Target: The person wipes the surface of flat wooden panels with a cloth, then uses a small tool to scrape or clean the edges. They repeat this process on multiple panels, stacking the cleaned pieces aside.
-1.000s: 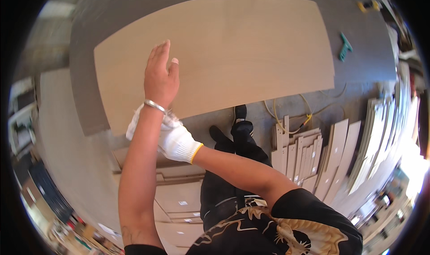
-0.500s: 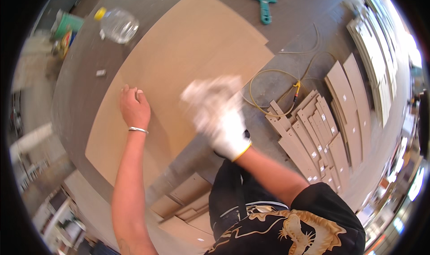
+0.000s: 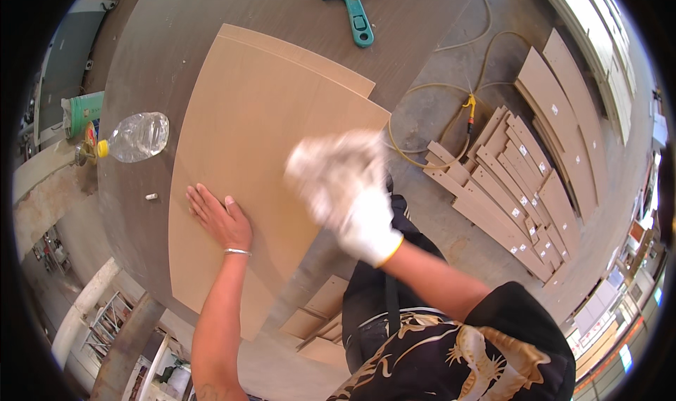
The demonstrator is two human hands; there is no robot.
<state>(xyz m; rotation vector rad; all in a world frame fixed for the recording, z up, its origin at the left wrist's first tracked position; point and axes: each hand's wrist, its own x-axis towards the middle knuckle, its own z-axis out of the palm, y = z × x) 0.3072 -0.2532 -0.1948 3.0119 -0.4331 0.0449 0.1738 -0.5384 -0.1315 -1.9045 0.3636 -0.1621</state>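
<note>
A large light-brown board (image 3: 246,119) with a curved side lies flat on the dark table; a second board's edge (image 3: 310,61) shows at its far end. My bare left hand (image 3: 224,219), with a silver bracelet at the wrist, rests on the board near its left side, palm down and fingers stretched out. Over the board's right part is my right hand (image 3: 366,214), in a white knitted glove with a yellow cuff edge. It is closed on a bunched, dirty-white rag (image 3: 331,165). Motion blurs the rag and hides the fingers.
On the dark table (image 3: 169,49) are a green scraper (image 3: 358,17), a clear bottle (image 3: 141,137) with a yellow cap and a small white piece (image 3: 151,197). A yellow hose (image 3: 408,158) coils on the floor at right, beside stacked brown boards (image 3: 500,190). More boards (image 3: 320,306) stand below the table edge.
My view has shifted, so the scraper and bottle sit further left. My left hand's fingers have straightened out flat on the board. The rag in my right hand stays blurred by motion.
</note>
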